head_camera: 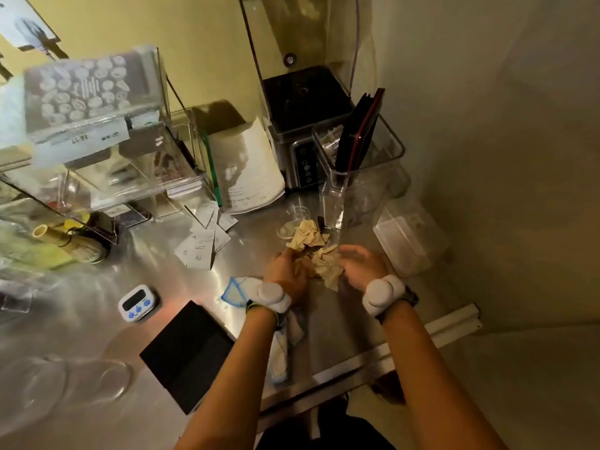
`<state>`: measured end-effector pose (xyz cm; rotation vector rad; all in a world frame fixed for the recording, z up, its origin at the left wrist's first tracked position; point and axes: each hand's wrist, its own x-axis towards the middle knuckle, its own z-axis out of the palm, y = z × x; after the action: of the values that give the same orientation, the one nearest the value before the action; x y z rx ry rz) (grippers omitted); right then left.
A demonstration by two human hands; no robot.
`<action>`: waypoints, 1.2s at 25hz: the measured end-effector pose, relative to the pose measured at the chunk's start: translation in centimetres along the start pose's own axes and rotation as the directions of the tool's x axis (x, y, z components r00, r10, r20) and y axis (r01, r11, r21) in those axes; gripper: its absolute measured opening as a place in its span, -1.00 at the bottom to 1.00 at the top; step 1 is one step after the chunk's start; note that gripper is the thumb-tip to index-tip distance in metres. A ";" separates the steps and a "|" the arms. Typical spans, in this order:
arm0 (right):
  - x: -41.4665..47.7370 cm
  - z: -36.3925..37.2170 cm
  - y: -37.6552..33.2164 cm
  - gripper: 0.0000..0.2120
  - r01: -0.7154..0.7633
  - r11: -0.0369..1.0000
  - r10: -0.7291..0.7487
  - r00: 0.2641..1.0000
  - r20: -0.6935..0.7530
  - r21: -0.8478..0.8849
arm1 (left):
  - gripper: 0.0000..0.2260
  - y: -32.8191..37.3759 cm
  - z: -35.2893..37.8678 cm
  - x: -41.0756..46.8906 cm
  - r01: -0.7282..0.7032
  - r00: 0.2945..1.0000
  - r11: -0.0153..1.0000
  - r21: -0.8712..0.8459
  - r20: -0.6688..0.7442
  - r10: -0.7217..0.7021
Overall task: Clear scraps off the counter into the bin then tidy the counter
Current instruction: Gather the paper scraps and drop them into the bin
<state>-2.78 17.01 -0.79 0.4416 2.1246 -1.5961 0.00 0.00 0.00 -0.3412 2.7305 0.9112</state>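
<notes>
Crumpled brown paper scraps [316,251] lie in a heap on the steel counter [181,287], right of centre. My left hand [287,271] presses against the heap's left side with fingers curled into the paper. On the right side of the heap my right hand [358,264] cups the paper. A second crumpled piece [305,233] sits just behind, against a small glass dish [289,227]. A white cloth with blue edging [282,336] lies under my left wrist. No bin is in view.
Loose receipts [203,241] lie left of the scraps. A white timer [136,302] and a black scale [188,354] sit near the front edge. Clear acrylic racks [107,151] stand at left; a steel appliance [302,138], clear containers [360,177] and a lidded tub [407,238] at right.
</notes>
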 end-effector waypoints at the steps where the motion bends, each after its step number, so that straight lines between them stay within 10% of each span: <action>1: 0.1 0.2 0.1 -0.68 0.000 0.999 -0.002 0.999 -0.039 -0.041 | -0.70 0.0 0.1 0.2 0.015 1.000 1.000 -0.015 -0.005 -0.015; 14: -0.7 2.5 1.4 -0.76 -0.021 1.000 0.021 0.983 -0.184 0.001 | -0.72 0.2 1.1 1.3 0.027 0.986 0.997 -0.068 0.167 -0.016; 30: -8.6 -0.3 3.9 -0.69 -0.043 0.973 0.115 0.942 -0.314 0.228 | -0.63 3.2 1.2 -3.0 -0.363 0.870 0.928 -0.082 0.327 0.369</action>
<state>6.40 18.44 0.63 0.9100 2.1321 -1.8214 2.06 3.64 1.68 0.3213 2.5015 0.9774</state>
